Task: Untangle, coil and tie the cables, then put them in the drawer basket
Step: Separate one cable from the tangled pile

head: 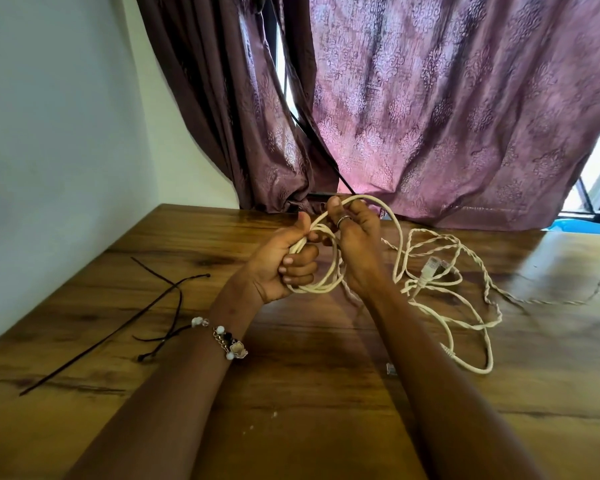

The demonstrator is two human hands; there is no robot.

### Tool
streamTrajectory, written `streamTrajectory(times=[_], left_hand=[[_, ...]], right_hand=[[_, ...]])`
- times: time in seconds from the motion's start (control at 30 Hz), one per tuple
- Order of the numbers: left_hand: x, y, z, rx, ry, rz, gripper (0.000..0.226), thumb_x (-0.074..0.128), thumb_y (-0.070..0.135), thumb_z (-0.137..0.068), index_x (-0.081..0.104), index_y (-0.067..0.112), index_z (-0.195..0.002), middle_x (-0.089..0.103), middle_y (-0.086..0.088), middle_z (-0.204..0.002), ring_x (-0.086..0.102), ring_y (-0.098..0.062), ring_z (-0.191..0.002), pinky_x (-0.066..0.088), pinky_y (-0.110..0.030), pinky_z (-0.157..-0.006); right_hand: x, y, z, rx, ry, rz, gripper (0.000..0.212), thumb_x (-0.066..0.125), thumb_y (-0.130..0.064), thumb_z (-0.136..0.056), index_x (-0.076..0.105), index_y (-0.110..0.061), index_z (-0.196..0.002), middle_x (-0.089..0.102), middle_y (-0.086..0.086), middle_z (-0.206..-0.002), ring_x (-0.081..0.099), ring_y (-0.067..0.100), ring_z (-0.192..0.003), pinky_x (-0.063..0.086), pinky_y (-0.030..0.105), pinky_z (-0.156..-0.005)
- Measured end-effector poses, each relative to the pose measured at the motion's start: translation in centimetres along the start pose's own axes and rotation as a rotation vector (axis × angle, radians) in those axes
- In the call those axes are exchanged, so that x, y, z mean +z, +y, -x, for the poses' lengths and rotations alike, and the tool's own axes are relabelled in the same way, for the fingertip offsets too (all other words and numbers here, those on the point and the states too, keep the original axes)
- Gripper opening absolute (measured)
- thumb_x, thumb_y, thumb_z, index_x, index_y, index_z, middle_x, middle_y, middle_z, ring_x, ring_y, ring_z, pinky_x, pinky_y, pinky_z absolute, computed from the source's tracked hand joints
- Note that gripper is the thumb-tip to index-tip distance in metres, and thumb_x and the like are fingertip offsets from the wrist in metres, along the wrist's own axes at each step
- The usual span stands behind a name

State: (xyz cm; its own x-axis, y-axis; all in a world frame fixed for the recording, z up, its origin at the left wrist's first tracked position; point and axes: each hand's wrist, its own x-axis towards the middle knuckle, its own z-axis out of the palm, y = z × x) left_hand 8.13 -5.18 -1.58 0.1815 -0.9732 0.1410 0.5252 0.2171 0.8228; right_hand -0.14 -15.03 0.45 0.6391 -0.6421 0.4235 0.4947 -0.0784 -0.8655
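1. The left hand point(284, 261) grips a small coil point(321, 268) of cream cable, fingers curled round the gathered loops and thumb up, above a wooden table point(326, 427).

2. The right hand point(352, 237), a ring on one finger, pinches the next loop at the top of the coil, feeding it toward the left.

3. The rest of the cable point(471, 323) trails off to the right and lies in loose, overlapping turns on the table, its clear plug point(430, 266) resting in the middle of them.

4. A thinner twisted wire point(482, 271) runs through the same heap and on toward the right edge — the two look partly crossed, though where they cross is hard to tell.

5. Black cable ties point(118, 327) lie well apart on the left side of the table; no drawer basket is in view.

6. The risk from here: pulling more slack in could drag the twisted wire along or snag the plug in a loop, tightening the tangle — and a slackened left grip would let the finished turns spring open before a tie goes on.
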Motion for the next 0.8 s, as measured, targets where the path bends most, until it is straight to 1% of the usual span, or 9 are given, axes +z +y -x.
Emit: streamTrajectory(times=[0.17, 0.27, 0.37, 0.43, 0.5, 0.57, 0.63, 0.7, 0.8], left_hand=[[-0.7, 1.6, 0.4, 0.042, 0.048, 0.087, 0.038, 0.040, 0.038, -0.091, 0.051, 0.018, -0.061, 0.031, 0.009, -0.028, 0.018, -0.002, -0.021, 0.013, -0.010, -0.029], [-1.7, 2.3, 0.9, 0.061, 0.054, 0.147, 0.034, 0.046, 0.036, -0.089, 0.052, 0.018, -0.060, 0.033, 0.009, -0.028, 0.008, -0.005, -0.027, 0.016, -0.011, -0.027], [-2.6, 2.7, 1.1, 0.128, 0.139, 0.192, 0.040, 0.040, 0.036, -0.092, 0.050, 0.019, -0.057, 0.031, 0.007, -0.027, 0.006, -0.007, -0.028, 0.014, -0.013, -0.026], [-2.8, 3.2, 1.3, 0.198, 0.157, 0.240, 0.040, 0.039, 0.036, -0.091, 0.050, 0.018, -0.057, 0.031, 0.006, -0.027, 0.013, -0.009, -0.023, 0.016, -0.014, -0.025], [-3.1, 3.6, 1.4, 0.274, 0.168, 0.309, 0.041, 0.039, 0.036, -0.092, 0.050, 0.017, -0.057, 0.032, 0.005, -0.029, 0.025, -0.008, -0.020, 0.019, -0.014, -0.025], [-3.3, 3.8, 1.6, 0.352, 0.209, 0.354, 0.045, 0.036, 0.038, -0.096, 0.050, 0.016, -0.059, 0.032, 0.006, -0.031, 0.028, -0.007, -0.022, 0.019, -0.013, -0.027], [-3.7, 4.0, 1.5, 0.425, 0.272, 0.396, 0.050, 0.032, 0.043, -0.100, 0.048, 0.017, -0.061, 0.032, 0.008, -0.033, 0.027, -0.007, -0.023, 0.018, -0.013, -0.028], [-4.0, 4.1, 1.3, 0.484, 0.324, 0.426, 0.050, 0.032, 0.048, -0.100, 0.046, 0.017, -0.063, 0.033, 0.009, -0.035, 0.027, -0.006, -0.024, 0.019, -0.013, -0.028], [-4.3, 4.1, 1.0, 0.530, 0.457, 0.346, 0.044, 0.033, 0.048, -0.099, 0.041, 0.018, -0.068, 0.037, 0.007, -0.040, 0.029, -0.003, -0.028, 0.025, -0.015, -0.029]], right_hand=[[-1.5, -0.7, -0.9, 0.281, 0.078, -0.509, 0.010, 0.056, -0.004, -0.084, 0.064, -0.011, -0.084, 0.069, 0.004, -0.076, 0.058, 0.015, -0.067, 0.045, 0.031, -0.065], [-3.8, -0.6, -2.1, 0.203, 0.051, -0.794, 0.023, 0.051, -0.013, -0.089, 0.069, -0.022, -0.080, 0.068, 0.005, -0.094, 0.061, 0.018, -0.073, 0.041, 0.032, -0.069], [-5.2, -0.8, -3.0, 0.072, 0.006, -0.821, 0.029, 0.044, -0.013, -0.096, 0.070, -0.021, -0.085, 0.068, 0.007, -0.102, 0.061, 0.019, -0.077, 0.045, 0.030, -0.071], [-5.4, -0.9, -3.2, -0.043, 0.041, -0.579, 0.024, 0.044, -0.002, -0.095, 0.065, -0.014, -0.090, 0.068, 0.013, -0.097, 0.062, 0.019, -0.070, 0.050, 0.026, -0.061], [-5.5, -0.7, -3.2, -0.253, 0.020, -0.052, 0.019, 0.048, 0.008, -0.092, 0.064, -0.003, -0.091, 0.068, 0.019, -0.093, 0.063, 0.024, -0.070, 0.051, 0.029, -0.060], [-5.9, -0.1, -3.5, -0.433, -0.090, 0.579, 0.018, 0.057, 0.008, -0.086, 0.070, -0.003, -0.092, 0.072, 0.016, -0.091, 0.066, 0.030, -0.076, 0.053, 0.032, -0.068], [-6.0, 0.0, -3.3, -0.532, -0.287, 1.051, 0.018, 0.071, 0.000, -0.077, 0.075, -0.010, -0.092, 0.074, 0.009, -0.087, 0.068, 0.026, -0.076, 0.049, 0.023, -0.072], [-5.0, -0.4, -2.5, -0.467, -0.591, 1.205, 0.018, 0.081, -0.010, -0.070, 0.076, -0.011, -0.088, 0.074, 0.006, -0.086, 0.067, 0.018, -0.075, 0.047, 0.019, -0.070], [-3.1, -1.1, -1.2, -0.249, -0.806, 0.986, 0.021, 0.085, -0.018, -0.067, 0.076, -0.009, -0.083, 0.075, 0.005, -0.086, 0.069, 0.016, -0.077, 0.054, 0.024, -0.071]])
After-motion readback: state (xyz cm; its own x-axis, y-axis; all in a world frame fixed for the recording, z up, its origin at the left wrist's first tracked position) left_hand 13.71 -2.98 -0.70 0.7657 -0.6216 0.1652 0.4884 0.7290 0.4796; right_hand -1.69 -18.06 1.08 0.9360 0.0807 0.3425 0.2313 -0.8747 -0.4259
